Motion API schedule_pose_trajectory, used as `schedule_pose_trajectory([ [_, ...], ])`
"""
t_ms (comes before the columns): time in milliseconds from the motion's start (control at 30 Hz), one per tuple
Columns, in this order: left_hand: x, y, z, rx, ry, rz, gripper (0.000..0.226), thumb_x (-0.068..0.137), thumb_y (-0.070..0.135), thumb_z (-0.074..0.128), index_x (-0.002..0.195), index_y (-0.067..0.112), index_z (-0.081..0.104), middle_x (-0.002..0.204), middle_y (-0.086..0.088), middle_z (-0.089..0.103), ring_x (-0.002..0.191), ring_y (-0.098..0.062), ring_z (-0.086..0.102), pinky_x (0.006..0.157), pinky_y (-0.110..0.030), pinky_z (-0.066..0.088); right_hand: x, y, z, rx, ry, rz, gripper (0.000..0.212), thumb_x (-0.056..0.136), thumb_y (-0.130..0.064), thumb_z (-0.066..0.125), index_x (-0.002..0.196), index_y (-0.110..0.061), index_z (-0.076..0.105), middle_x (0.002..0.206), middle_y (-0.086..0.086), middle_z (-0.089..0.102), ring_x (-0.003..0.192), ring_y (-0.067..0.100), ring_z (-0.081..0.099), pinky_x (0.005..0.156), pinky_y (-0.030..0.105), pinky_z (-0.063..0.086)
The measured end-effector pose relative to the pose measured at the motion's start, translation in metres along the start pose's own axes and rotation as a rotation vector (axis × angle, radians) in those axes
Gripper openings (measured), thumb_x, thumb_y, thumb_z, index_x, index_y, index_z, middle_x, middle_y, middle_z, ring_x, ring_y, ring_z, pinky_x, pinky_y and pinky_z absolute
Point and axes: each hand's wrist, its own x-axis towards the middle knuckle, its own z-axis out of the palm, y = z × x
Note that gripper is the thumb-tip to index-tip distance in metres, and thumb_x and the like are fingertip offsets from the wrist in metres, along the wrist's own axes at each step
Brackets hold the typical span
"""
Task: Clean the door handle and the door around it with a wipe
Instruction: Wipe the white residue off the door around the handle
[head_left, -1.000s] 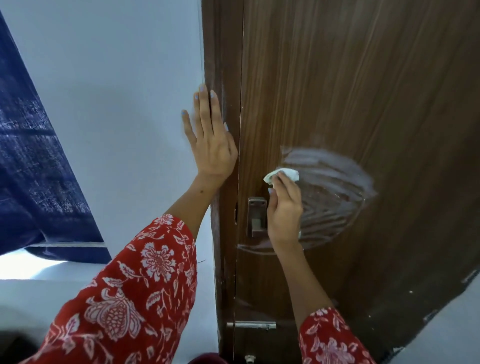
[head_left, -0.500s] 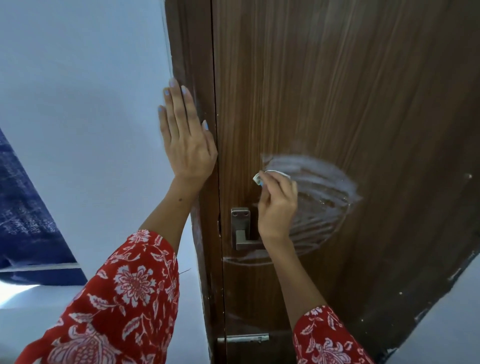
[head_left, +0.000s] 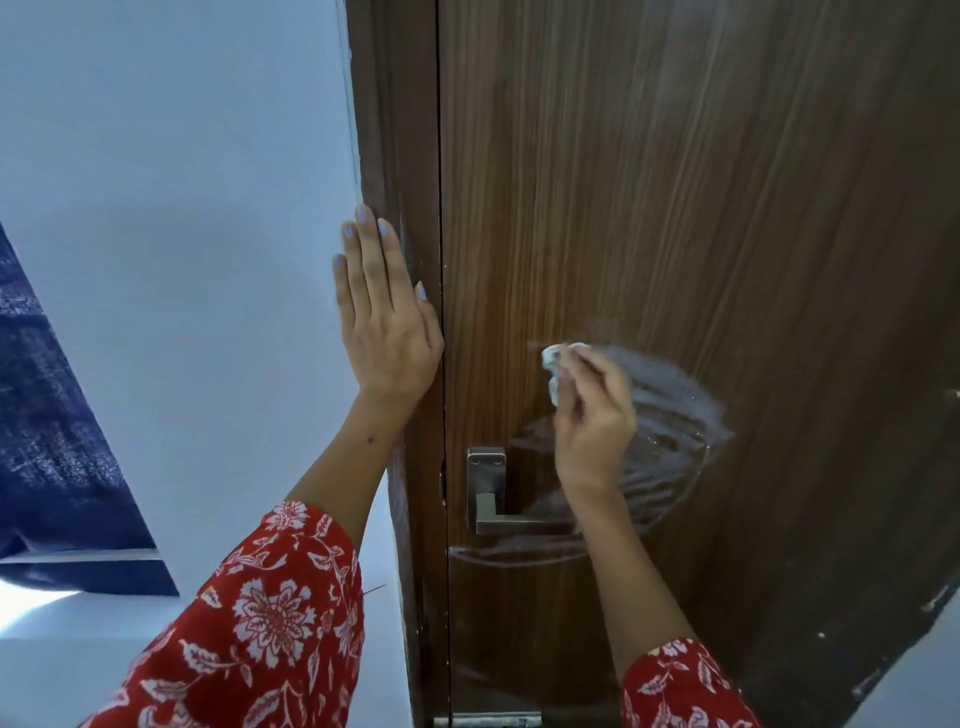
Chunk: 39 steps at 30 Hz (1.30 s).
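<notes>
A brown wood-grain door (head_left: 701, 182) fills the right of the view. Its metal lever handle (head_left: 493, 501) sits low near the door's left edge. A wet, streaky patch (head_left: 670, 415) spreads on the door to the right of the handle. My right hand (head_left: 592, 415) pinches a small crumpled white wipe (head_left: 555, 364) and holds it against the door above the handle. My left hand (head_left: 382, 317) lies flat, fingers straight, on the door frame (head_left: 395, 130) and the wall edge.
A white wall (head_left: 182, 234) stands left of the frame. A dark blue cloth (head_left: 47, 441) hangs at the far left. A metal bolt (head_left: 488, 719) sits near the door's bottom edge. White floor (head_left: 919, 670) shows at the lower right.
My right hand has carried the wipe a little up and left across the door above the handle. My left hand stays flat on the frame. The view has shifted slightly.
</notes>
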Motion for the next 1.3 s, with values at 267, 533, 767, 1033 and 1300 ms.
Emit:
schedule_pose_trajectory([
  [267,-0.001,0.0,0.0,0.004,0.003,0.009,0.051,0.097,0.015,0.035,0.142,-0.007,0.028,0.148,-0.026,0.032,0.14,-0.038,0.027,0.116,-0.046,0.025,-0.006,-0.011,0.014,-0.029,-0.118,-0.14,0.03,0.089,-0.003,0.052,0.117,0.002,0.062,0.115,0.018,0.06,0.109,0.023,0.053,0.095,0.035,0.048],
  [533,0.0,0.001,-0.001,0.015,0.0,0.005,0.05,0.097,0.014,0.034,0.142,-0.007,0.028,0.148,-0.026,0.032,0.14,-0.039,0.027,0.116,-0.046,0.025,-0.011,-0.022,0.02,-0.041,-0.202,-0.192,0.035,0.089,-0.006,0.045,0.121,0.0,0.059,0.121,0.016,0.059,0.116,0.021,0.047,0.105,0.031,0.039],
  [767,-0.002,0.005,-0.001,0.056,-0.005,0.007,0.051,0.097,0.014,0.034,0.143,-0.006,0.026,0.15,-0.024,0.03,0.141,-0.036,0.026,0.117,-0.046,0.015,-0.014,-0.016,0.009,-0.036,-0.04,0.06,0.036,0.089,-0.002,0.047,0.123,0.002,0.057,0.123,0.017,0.056,0.118,0.022,0.048,0.101,0.035,0.043],
  [1033,-0.009,0.003,0.0,0.048,-0.017,0.119,0.053,0.096,0.017,0.035,0.144,-0.005,0.026,0.15,-0.024,0.031,0.141,-0.034,0.023,0.118,-0.043,0.016,-0.019,0.003,0.003,-0.028,0.067,0.155,0.038,0.09,-0.004,0.044,0.126,0.001,0.055,0.127,0.017,0.053,0.121,0.027,0.048,0.104,0.035,0.042],
  [1300,-0.009,0.004,0.0,0.073,-0.02,0.101,0.054,0.095,0.018,0.036,0.144,-0.004,0.028,0.151,-0.022,0.03,0.142,-0.034,0.022,0.118,-0.042,0.016,0.003,0.005,-0.003,-0.01,0.146,0.232,0.041,0.089,-0.004,0.043,0.129,-0.001,0.053,0.132,0.013,0.051,0.126,0.023,0.043,0.107,0.033,0.038],
])
